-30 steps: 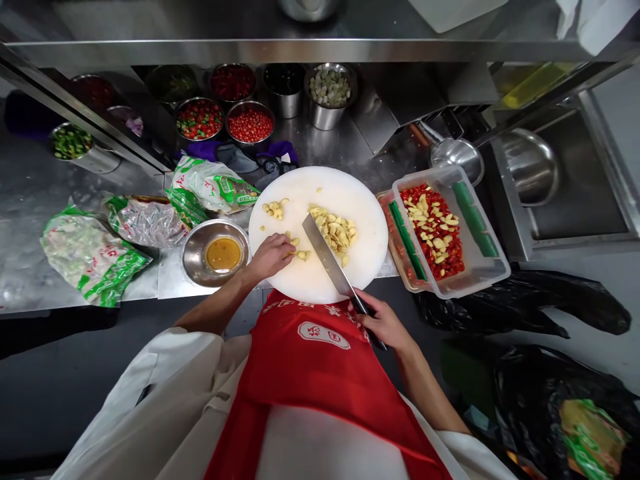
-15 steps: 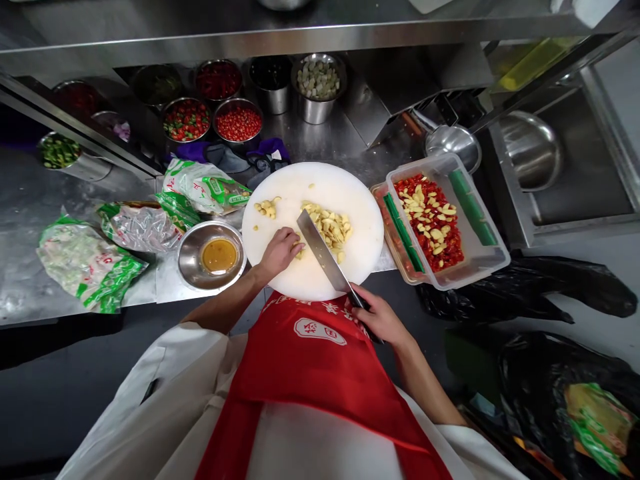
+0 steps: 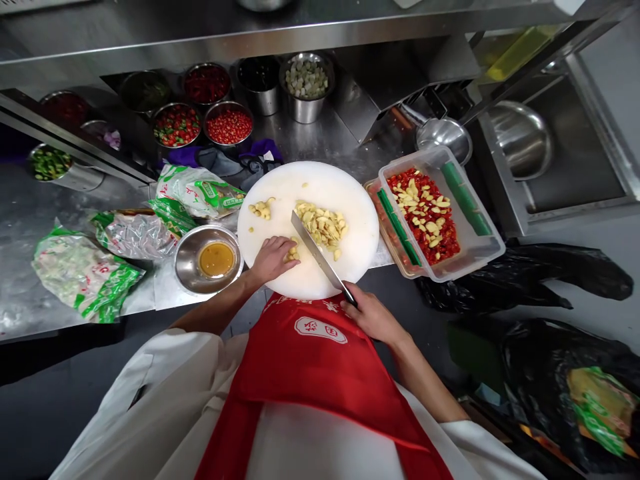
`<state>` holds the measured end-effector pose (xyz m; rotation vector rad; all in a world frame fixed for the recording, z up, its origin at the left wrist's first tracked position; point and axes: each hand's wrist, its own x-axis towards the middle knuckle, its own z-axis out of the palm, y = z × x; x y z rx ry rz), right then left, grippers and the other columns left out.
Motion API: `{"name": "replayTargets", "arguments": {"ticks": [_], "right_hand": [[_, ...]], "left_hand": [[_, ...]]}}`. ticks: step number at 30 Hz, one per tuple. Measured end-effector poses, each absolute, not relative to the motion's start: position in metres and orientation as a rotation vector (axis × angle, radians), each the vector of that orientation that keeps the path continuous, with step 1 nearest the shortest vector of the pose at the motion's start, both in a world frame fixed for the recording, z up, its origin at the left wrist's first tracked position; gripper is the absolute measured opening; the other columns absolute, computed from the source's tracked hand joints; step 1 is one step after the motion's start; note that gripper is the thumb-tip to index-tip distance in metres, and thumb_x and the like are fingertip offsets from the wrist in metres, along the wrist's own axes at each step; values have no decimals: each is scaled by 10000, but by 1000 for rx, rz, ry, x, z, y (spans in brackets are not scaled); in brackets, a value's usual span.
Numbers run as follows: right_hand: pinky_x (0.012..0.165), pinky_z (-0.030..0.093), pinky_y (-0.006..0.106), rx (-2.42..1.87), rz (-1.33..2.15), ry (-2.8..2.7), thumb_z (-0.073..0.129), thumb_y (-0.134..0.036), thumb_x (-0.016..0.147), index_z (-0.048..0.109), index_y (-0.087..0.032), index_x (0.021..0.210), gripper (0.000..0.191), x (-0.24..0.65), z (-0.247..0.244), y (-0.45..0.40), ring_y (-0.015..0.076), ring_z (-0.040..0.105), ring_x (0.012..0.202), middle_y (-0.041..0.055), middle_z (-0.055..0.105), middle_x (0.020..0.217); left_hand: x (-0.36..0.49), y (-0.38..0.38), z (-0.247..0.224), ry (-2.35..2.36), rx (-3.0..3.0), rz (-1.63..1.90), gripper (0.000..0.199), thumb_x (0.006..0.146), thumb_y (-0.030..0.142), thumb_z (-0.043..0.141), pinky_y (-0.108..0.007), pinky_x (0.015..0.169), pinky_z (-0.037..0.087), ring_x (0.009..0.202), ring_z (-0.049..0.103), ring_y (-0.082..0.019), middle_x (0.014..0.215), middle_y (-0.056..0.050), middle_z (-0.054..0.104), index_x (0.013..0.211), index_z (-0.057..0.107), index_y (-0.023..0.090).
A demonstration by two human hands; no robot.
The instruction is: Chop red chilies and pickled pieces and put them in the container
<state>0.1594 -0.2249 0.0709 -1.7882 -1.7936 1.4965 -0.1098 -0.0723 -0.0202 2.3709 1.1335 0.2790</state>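
A round white cutting board [image 3: 360, 247] lies at the counter's front edge. My right hand [image 3: 373, 312] is wrapped round the dark handle of a cleaver [image 3: 320, 257], its blade slanting up and left over the board. Right of the blade is a pile of pale yellow slices [image 3: 327, 227], probably garlic. My left hand [image 3: 274, 259] rests on the board left of the blade, fingers together round a few small pale pieces [image 3: 293, 252]. A smaller cluster of whole pieces [image 3: 262, 209] sits at the board's upper left.
Right of the board stands a clear tub [image 3: 480, 250] of red chopped peppers topped with pale slices. To the left are a steel bowl [image 3: 183, 263] with yellow-brown liquid and plastic bags [image 3: 90, 273]. Steel pots of ingredients stand behind, under a metal shelf [image 3: 200, 41].
The cleaver blade has turned more edge-on. My left hand has shifted slightly down and left, away from the blade, and small pieces now show at its fingertips. The view has shifted slightly.
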Motion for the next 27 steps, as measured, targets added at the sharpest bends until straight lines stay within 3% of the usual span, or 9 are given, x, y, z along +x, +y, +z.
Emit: {"name": "replayTargets", "arguments": {"ticks": [3, 7, 12, 14, 20, 23, 27], "right_hand": [[836, 443, 319, -1786, 1500, -1817, 451, -295, 954, 440, -212, 1410, 464, 158, 73, -224, 227, 641, 930, 85, 691, 1069], [855, 457, 325, -1792, 1493, -1803, 460, -299, 951, 459, -191, 1408, 470, 157, 73, -223, 234, 652, 965, 95, 706, 1074], [957, 452, 363, -1755, 1444, -1842, 455, -268, 948, 454, -208, 1426, 481, 155, 78, -225, 255, 619, 1142, 117, 636, 1303], [968, 454, 373, -1753, 1438, -1863, 453, -251, 945, 445, -223, 1435, 490, 156, 79, -227, 256, 618, 1153, 110, 624, 1326], [903, 474, 333, -1702, 1440, -1889, 468, -209, 923, 469, -230, 1409, 487, 161, 79, -229, 235, 653, 1041, 89, 678, 1224], [853, 472, 315, -1778, 1398, -1883, 459, -229, 924, 488, -228, 1385, 462, 161, 76, -227, 229, 664, 965, 71, 709, 1118], [832, 461, 312, -1820, 1358, -1867, 456, -249, 925, 495, -220, 1377, 454, 162, 72, -226, 236, 658, 976, 73, 701, 1134]], "left_hand": [[-111, -78, -27, 1198, 2303, 367, 492, 822, 442, 707, -446, 954, 410, 1086, 559, -298, 1183, -117, 623, 1231, 577, 200], [-115, -85, -33, 1194, 2257, 458, 371, 848, 446, 681, -432, 954, 431, 1066, 577, -277, 1104, -102, 640, 1113, 608, 197], [-118, -86, -30, 1069, 2303, 483, 452, 830, 454, 702, -436, 1015, 428, 1159, 533, -280, 1216, -113, 589, 1197, 606, 209], [-116, -84, -28, 1047, 2286, 484, 400, 854, 420, 679, -444, 1038, 420, 1185, 517, -277, 1240, -109, 576, 1195, 619, 220], [-105, -81, -28, 928, 2278, 482, 219, 917, 354, 592, -449, 1033, 423, 1183, 508, -260, 1204, -99, 592, 1075, 678, 229], [-105, -80, -27, 910, 2245, 503, 208, 915, 367, 594, -435, 1022, 427, 1149, 526, -249, 1176, -95, 606, 1039, 687, 228], [-103, -76, -21, 929, 2192, 505, 237, 953, 359, 522, -418, 1012, 416, 1125, 543, -236, 1178, -88, 628, 1065, 682, 224]]}}
